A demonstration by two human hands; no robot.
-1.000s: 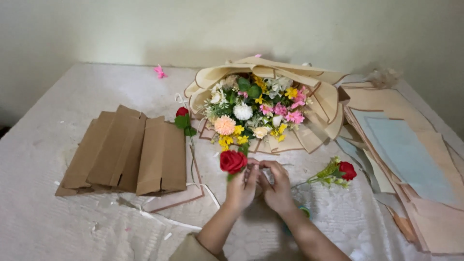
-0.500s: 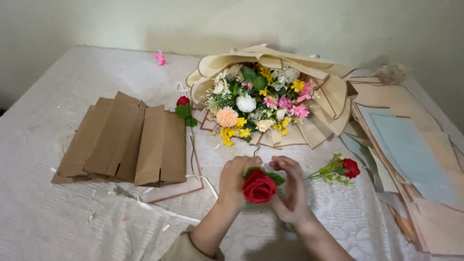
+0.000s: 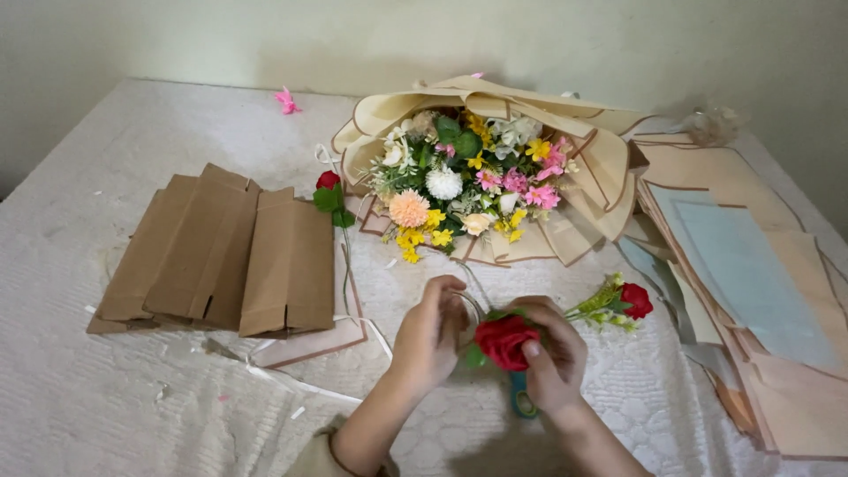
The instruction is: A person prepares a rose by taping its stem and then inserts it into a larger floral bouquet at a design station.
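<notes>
**Both hands on a red rose at the near edge**

The right hand (image 3: 549, 358) has its grip closed around a red fabric rose bloom (image 3: 504, 340), thumb pressed over the front of the petals and fingers wrapped behind. The left hand (image 3: 430, 334) sits just beside it on the left, fingers curled in a closed pinch on a thin pale wire loop (image 3: 473, 305) that rises at the bloom's far-left side. A green leaf shows under the bloom, and a blue-green handle loop (image 3: 521, 399) peeks out below the right hand; what it belongs to cannot be told.

All of this is at the near middle of the white quilted tabletop (image 3: 132, 406). Just to the right of the right hand lies a small red rose sprig with green and yellow foliage (image 3: 618, 303). Farther back, in the middle, lies a large mixed bouquet in cream wrapping paper with brown edges (image 3: 481, 177), with white, peach, pink and yellow flowers. Another small red rose with leaves (image 3: 329, 190) lies at the bouquet's left edge. To the left lies a row of folded brown cardboard pieces (image 3: 221, 252). On the right lies a stack of tan and pale blue paper sheets (image 3: 751, 274). A small pink flower bit (image 3: 286, 100) lies at the far left.
</notes>
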